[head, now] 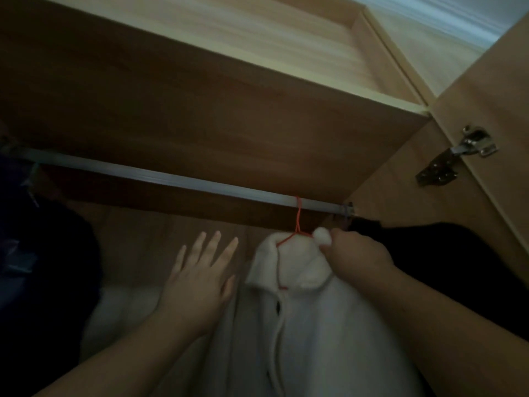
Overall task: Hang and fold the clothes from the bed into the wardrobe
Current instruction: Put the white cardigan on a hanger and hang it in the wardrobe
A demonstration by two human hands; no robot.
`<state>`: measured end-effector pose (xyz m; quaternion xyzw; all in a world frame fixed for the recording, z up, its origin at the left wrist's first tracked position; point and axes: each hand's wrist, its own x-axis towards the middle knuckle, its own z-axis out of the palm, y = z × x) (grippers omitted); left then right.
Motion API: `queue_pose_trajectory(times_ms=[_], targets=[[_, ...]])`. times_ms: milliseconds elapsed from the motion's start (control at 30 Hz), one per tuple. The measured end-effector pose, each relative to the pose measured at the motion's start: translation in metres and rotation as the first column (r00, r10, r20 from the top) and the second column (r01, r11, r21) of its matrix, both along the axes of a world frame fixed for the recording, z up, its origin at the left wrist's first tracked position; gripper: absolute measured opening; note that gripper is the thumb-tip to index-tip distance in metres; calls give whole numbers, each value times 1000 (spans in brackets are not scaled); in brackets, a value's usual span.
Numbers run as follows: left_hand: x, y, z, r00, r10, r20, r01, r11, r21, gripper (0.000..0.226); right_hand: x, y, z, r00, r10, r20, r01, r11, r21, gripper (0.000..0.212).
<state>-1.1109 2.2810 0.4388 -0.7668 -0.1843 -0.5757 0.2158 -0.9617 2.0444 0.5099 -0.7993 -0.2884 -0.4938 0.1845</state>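
Now R hand (353, 253) grips white coat (300, 325) on red hanger (297, 222); L hand (197, 279) spread flat.

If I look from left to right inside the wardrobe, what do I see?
Dark clothes → left hand, fingers spread → red hanger on the rail, carrying a white fleece jacket → right hand gripping the jacket's collar → black garment → door hinge.

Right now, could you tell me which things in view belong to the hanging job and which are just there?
In the job: white garment, red hanger, wardrobe rail, right hand gripping the collar, open left hand.

Just there: dark clothes, door hinge.
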Motion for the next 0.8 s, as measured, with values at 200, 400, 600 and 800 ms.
queue_pose_trajectory(times_ms=[200, 400, 600, 800], targets=[[-22, -15, -27, 993, -118, -8, 117, 993, -34, 75, -45, -8, -36, 989, -129, 72, 130, 992, -7, 61], [-48, -93, -101, 932, -355, -73, 352, 935, -53, 69, -102, -48, -129, 964, -236, 121, 249, 962, -113, 70], [-65, -179, -201, 808, -571, -148, 562, 821, -101, 71, -176, -142, -273, 950, -312, -9, 309, 944, -119, 70], [-116, -306, -349, 547, -729, -410, 663, 677, -319, 72, -283, -269, -413, 854, -465, -234, 414, 879, -237, 71]])
